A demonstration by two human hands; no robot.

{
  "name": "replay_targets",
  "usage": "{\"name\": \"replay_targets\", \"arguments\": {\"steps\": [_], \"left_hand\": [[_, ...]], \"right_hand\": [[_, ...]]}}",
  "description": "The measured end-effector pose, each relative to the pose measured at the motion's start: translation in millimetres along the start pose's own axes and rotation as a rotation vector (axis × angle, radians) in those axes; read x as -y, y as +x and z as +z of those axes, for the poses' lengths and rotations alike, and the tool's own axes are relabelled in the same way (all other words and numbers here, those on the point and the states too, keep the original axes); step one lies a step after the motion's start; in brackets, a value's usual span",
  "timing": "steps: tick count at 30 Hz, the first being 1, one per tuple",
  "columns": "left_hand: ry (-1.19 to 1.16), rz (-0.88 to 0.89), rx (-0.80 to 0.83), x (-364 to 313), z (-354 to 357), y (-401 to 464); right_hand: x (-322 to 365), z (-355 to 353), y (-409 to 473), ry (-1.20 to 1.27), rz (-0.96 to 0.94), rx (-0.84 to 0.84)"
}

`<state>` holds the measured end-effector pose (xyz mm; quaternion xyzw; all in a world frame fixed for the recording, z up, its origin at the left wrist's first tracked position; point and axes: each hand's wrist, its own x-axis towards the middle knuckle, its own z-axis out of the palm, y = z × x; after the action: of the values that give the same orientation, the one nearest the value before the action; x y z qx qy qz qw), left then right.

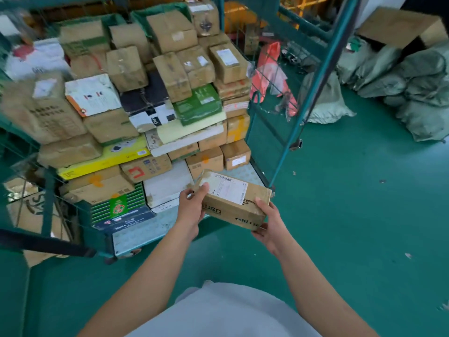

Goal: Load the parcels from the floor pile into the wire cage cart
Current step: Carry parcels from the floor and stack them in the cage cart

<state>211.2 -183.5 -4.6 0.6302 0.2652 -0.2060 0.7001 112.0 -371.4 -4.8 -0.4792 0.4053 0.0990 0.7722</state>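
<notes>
A brown cardboard parcel (234, 200) with a white shipping label on top is held in both hands, just in front of the open side of the wire cage cart (315, 76). My left hand (192, 206) grips its left end, thumb on the top near the label. My right hand (269, 222) grips the near right corner, fingers underneath. Inside the green-framed cart, several cardboard, white, green and yellow parcels (145, 98) are stacked high. A bare strip of the cart's floor (143, 229) shows at the front.
Grey-green sacks (413, 79) lie piled on the green floor at the right, one more sack (323, 98) beside the cart. A large cardboard box (401, 27) sits above the sacks. Red-and-clear plastic wrapping (272, 74) hangs behind the cart's right wire side. A neighbouring cage stands at the left.
</notes>
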Motion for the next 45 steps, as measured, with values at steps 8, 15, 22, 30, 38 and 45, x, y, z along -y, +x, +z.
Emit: {"name": "replay_targets", "arguments": {"steps": [8, 15, 22, 30, 38, 45], "left_hand": [[-0.142, -0.012, -0.045, -42, -48, 53], [-0.224, 0.018, -0.123, -81, -79, 100], [-0.309, 0.069, -0.210, -120, -88, 156], [-0.368, 0.107, -0.311, -205, -60, 238], [-0.360, 0.166, -0.442, -281, -28, 303], [-0.407, 0.246, -0.519, -345, -27, 329]], "right_hand": [[26, 86, 49, -0.110, 0.007, 0.019], [51, 153, 99, -0.182, 0.016, 0.114], [90, 209, 162, -0.232, 0.053, 0.241], [181, 277, 261, -0.329, 0.072, 0.331], [274, 336, 346, -0.507, 0.060, 0.512], [335, 381, 381, -0.704, 0.022, 0.707]]}}
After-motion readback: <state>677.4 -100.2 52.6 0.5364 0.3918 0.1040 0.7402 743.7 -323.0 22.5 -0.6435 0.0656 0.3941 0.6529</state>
